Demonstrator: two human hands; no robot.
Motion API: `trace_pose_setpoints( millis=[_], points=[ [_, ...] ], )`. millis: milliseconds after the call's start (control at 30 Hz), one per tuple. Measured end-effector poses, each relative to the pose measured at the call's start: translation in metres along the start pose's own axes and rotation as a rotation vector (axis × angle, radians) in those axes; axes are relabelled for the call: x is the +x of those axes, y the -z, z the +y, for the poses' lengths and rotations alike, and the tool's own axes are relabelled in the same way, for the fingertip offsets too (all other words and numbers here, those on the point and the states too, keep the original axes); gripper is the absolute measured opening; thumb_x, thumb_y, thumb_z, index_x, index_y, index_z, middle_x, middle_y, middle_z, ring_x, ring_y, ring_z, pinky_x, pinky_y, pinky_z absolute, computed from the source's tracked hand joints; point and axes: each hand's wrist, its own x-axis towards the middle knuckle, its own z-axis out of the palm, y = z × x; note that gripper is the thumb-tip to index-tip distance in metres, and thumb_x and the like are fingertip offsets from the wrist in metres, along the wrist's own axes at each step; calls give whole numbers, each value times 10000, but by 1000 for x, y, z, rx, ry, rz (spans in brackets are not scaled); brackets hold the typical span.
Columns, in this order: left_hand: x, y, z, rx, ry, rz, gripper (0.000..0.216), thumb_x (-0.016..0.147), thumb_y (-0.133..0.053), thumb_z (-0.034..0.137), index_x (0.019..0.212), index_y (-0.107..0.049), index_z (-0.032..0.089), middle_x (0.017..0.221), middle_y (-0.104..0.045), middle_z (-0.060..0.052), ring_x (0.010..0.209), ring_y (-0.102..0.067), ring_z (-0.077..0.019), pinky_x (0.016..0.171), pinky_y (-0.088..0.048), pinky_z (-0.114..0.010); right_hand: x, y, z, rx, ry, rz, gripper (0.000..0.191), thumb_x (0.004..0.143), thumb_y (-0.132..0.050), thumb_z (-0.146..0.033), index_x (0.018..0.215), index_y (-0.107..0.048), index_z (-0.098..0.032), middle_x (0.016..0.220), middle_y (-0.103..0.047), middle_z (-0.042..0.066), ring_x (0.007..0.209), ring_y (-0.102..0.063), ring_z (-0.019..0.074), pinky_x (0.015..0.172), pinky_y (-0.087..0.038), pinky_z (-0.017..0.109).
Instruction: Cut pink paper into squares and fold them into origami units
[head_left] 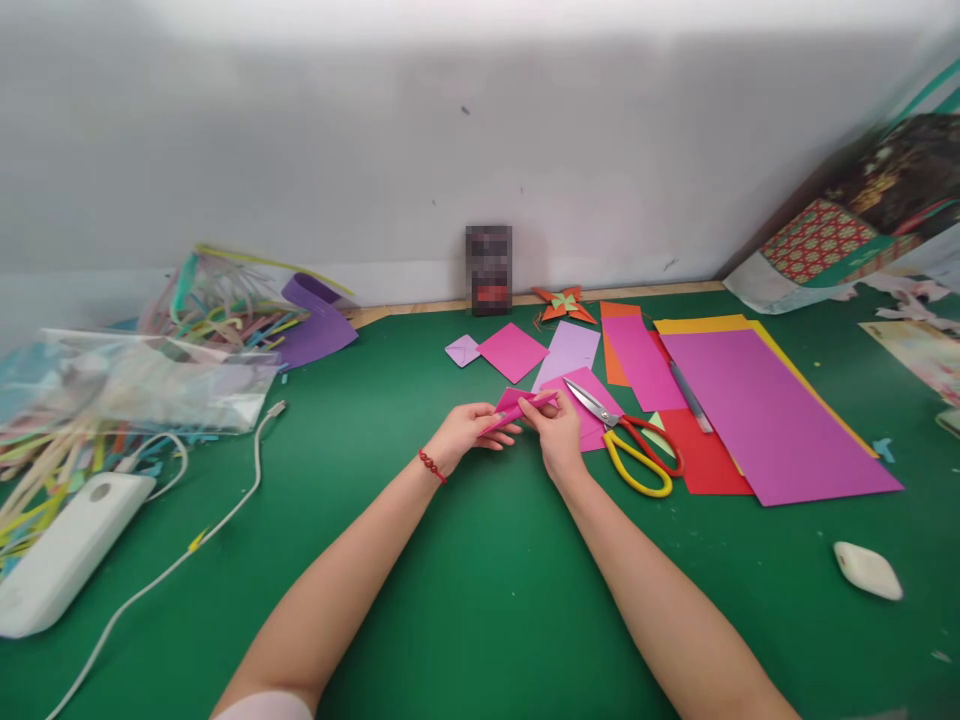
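A folded pink paper is raised a little above the green table, held between both hands. My left hand grips its left end, with a red beaded bracelet on the wrist. Thumb and fingers of my right hand pinch its right end. Just right of that hand lie scissors with one yellow and one red handle, the blades resting over a pink sheet. Beyond the hands are a pink square, a small lilac folded envelope and a lilac strip.
Purple sheets, a pen and red paper lie right. An orange paper star sits by the wall. Left are a white power bank, its cable and plastic bags of paper strips. A white case lies right.
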Motion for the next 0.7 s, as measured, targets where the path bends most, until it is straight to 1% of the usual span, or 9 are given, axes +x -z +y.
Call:
trace_pose_setpoints(
  millis=[67, 133, 200, 300, 367, 533, 700],
  points=[
    [-1, 2, 2, -3, -7, -28, 242, 767, -589, 349, 794, -625, 111, 827, -712, -109, 629, -652, -124, 622, -500, -223, 1, 1, -1, -23, 15, -2, 302, 541, -751, -289, 653, -484, -202, 576, -611, -47, 619, -637, 158, 633, -545, 316],
    [-2, 3, 4, -3, -17, -49, 369, 768, -548, 460, 817, -641, 105, 822, -710, -116, 681, -662, -148, 684, -506, -253, 1, 2, -1, -39, 32, -4, 298, 546, -749, -290, 650, -484, -201, 580, -606, -48, 618, -632, 151, 623, -539, 300],
    [-1, 3, 4, 12, -32, -57, 423, 754, -543, 501, 841, -644, 100, 817, -709, -118, 723, -665, -160, 729, -501, -266, 1, 2, -1, -49, 43, -5, 297, 549, -749, -292, 648, -485, -200, 575, -601, -50, 605, -625, 144, 614, -533, 290],
    [1, 0, 0, 42, -74, -18, 343, 693, -658, 406, 841, -620, 99, 808, -708, -116, 736, -665, -167, 726, -502, -272, 0, 2, -1, -65, 48, -1, 292, 557, -746, -295, 654, -488, -200, 582, -607, -45, 603, -622, 142, 618, -528, 288],
    [3, -2, -3, 51, -93, 18, 294, 678, -688, 344, 823, -603, 102, 791, -707, -113, 708, -666, -168, 697, -508, -277, -1, 2, -1, -72, 44, 3, 292, 558, -746, -295, 656, -487, -201, 586, -611, -43, 607, -624, 144, 625, -528, 292],
    [4, -1, -5, 93, -99, 47, 220, 713, -659, 316, 728, -586, 110, 746, -706, -101, 654, -663, -154, 634, -515, -260, -2, 1, -1, -55, 28, 0, 304, 547, -751, -298, 654, -483, -201, 582, -612, -43, 594, -623, 147, 611, -534, 300],
    [4, 2, -3, 59, -81, 8, 193, 732, -644, 288, 685, -574, 114, 697, -707, -91, 617, -658, -134, 621, -524, -240, -1, 1, 2, -4, 6, -4, 321, 525, -761, -281, 656, -479, -203, 581, -604, -50, 594, -619, 138, 598, -536, 285]
  ],
)
